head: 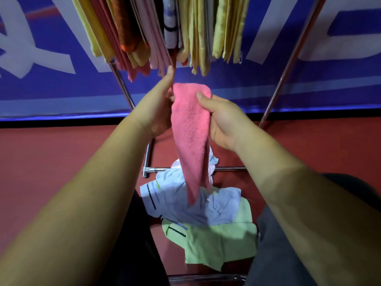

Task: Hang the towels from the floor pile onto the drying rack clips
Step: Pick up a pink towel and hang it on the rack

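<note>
While right grip (224,120) pinches pink towel (189,131), left grip (156,108) seemingly too | pile (195,213) on red floor (61,151) | blue banner (61,89)

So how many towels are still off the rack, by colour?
Pink towel, held by left hand and right hand: 1
Green towel, on the floor: 1
Pale towels, on the floor: 2, maybe more; they overlap
Total: 4, maybe more
</note>
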`<control>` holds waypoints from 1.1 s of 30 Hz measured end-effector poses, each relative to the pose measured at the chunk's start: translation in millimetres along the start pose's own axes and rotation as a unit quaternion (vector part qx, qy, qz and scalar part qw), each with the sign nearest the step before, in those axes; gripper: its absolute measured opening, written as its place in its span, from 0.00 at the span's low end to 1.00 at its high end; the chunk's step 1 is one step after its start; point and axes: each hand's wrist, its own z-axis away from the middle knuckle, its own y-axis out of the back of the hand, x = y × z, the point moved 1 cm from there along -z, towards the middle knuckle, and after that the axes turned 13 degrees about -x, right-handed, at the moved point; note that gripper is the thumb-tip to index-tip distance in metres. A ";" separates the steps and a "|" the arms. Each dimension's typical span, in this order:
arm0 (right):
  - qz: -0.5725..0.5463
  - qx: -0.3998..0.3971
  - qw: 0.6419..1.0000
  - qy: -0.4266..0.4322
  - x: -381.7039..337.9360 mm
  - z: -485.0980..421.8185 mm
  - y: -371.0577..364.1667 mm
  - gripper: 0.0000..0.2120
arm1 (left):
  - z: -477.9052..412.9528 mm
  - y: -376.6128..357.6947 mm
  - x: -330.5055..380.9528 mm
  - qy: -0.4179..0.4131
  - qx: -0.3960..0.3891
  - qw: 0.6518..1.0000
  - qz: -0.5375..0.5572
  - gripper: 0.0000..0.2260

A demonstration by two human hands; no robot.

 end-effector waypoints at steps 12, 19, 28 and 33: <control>-0.205 0.169 0.962 0.056 -22.0 -20.4 13.7 0.22 | -4.8 15.1 -17.0 0.047 -0.026 0.930 -0.364 0.15; -0.156 0.129 0.979 0.035 -20.6 -12.7 17.8 0.14 | -11.0 7.7 -19.9 0.034 -0.002 0.944 -0.328 0.17; -0.154 0.203 0.965 0.062 -21.7 -10.7 35.9 0.09 | -11.6 12.1 -41.1 0.145 -0.108 0.903 -0.391 0.18; -0.149 0.186 0.969 0.059 -16.7 -11.7 34.9 0.16 | -9.2 10.0 -32.0 0.065 -0.138 0.958 -0.243 0.19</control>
